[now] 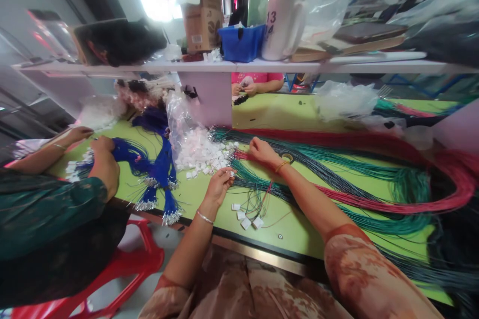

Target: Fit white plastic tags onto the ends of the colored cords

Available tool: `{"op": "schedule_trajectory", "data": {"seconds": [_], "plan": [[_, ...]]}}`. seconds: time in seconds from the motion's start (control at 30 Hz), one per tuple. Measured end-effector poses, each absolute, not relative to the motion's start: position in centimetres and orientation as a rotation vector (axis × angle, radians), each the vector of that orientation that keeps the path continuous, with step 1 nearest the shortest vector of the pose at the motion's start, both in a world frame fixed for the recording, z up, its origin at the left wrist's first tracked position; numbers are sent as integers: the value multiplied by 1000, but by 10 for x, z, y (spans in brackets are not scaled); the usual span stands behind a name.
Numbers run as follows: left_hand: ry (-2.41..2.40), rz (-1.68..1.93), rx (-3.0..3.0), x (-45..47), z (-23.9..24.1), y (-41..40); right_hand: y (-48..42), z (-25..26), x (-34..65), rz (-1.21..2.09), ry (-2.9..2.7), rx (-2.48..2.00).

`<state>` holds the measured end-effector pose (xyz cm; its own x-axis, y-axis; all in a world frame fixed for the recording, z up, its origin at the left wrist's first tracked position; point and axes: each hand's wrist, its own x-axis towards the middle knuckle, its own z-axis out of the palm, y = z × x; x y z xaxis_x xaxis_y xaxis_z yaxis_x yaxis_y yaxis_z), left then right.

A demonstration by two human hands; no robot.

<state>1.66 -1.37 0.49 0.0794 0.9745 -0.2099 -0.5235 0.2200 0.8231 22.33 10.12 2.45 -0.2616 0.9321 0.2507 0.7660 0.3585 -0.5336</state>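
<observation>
While the left hand (217, 185) pinches a white connector (232, 174), the right hand (263, 151) curls closed beside red wires (243, 155).

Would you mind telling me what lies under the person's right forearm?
Red wires and green wires run beneath the right forearm, across the table; the stretch it covers cannot be seen.

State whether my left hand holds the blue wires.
No, your left hand pinches a small white plug; the blue wires lie apart, farther left.
</observation>
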Motion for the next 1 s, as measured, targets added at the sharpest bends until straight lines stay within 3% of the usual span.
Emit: {"op": "schedule_trajectory", "data": {"seconds": [0.47, 1.0], "plan": [[819, 1242, 589, 17, 3, -14, 60, 43, 173, 1081, -1805, -992], [768, 1241, 547, 19, 5, -13, 19, 22, 184, 1254, -1818, -1026]]}}
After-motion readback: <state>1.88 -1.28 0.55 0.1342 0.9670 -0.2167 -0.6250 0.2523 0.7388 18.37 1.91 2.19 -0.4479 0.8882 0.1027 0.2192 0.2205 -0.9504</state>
